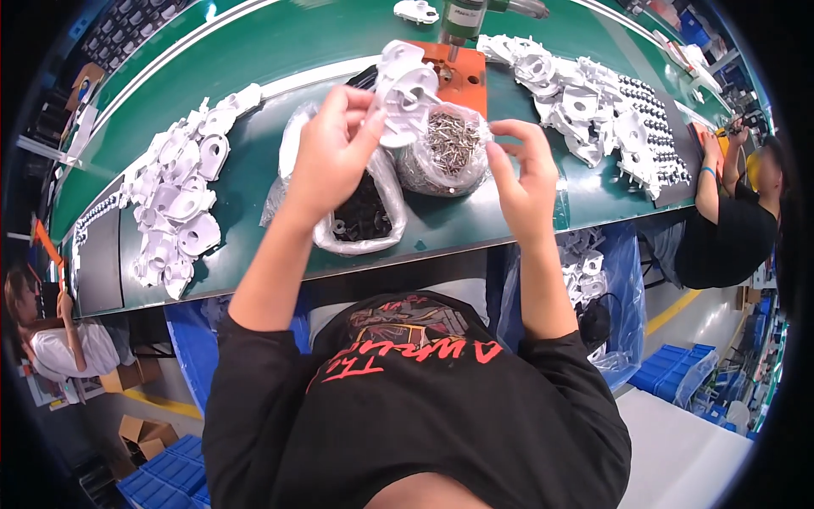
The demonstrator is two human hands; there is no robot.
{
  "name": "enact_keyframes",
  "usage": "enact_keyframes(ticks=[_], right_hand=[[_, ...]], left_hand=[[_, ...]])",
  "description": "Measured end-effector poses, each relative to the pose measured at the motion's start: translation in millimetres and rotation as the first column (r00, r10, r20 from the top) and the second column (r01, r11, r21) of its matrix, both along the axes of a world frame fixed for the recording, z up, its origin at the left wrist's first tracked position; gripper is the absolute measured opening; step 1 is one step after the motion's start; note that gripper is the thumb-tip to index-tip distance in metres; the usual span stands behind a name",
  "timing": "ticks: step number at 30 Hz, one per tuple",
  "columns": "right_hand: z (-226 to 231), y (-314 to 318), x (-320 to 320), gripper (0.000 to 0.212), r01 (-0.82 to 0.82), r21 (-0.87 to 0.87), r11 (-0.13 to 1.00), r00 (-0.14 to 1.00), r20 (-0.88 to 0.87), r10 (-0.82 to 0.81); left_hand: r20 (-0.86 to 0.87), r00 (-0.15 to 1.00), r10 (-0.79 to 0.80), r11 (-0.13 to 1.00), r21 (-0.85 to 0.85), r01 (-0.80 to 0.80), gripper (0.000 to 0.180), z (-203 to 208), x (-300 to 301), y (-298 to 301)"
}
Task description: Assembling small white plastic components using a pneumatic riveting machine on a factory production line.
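1. White plastic housings (191, 204) lie heaped on the green bench (246, 212).
2. The left hand (335, 161) grips a single white housing (407, 89), raised beside the orange fixture (471, 81).
3. Small metal fasteners (455, 140) fill a clear bag (431, 176).
4. The right hand (527, 178), fingers parted, is just beside that bag.

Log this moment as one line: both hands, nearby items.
left hand: holds white plastic part | right hand: beside bag of metal pieces, grip unclear | nearby: bag of black parts, orange fixture
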State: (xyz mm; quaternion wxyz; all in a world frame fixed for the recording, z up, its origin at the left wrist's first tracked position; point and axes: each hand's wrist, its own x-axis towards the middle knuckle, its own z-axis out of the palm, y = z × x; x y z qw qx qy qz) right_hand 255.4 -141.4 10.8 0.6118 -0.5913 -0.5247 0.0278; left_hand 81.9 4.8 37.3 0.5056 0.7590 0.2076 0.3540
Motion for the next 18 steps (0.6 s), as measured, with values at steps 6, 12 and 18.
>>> enact_keyframes(ticks=[6, 12, 18], right_hand=[[-23.7, 13.6, 7.8, 0.009, 0.223, -0.194, 0.955, 0.919, 0.37, -0.139], [-12.8, 13.0, 7.8, 0.009, 0.218, -0.289, 0.932, 0.926, 0.362, -0.104], [-2.4, 18.5, 15.4, 0.008, 0.169, -0.448, 0.878, 0.916, 0.401, 0.029]], left_hand=[[-0.419, 0.858, 0.297, 0.678, 0.725, 0.12, 0.023, -7.0, 46.7, 45.9], [-0.317, 0.939, 0.136, 0.365, 0.897, 0.25, 0.014, -36.5, 90.2, 67.9], [-0.182, 0.981, 0.063, 0.375, 0.915, 0.146, 0.008, -49.2, 111.4, 86.7]])
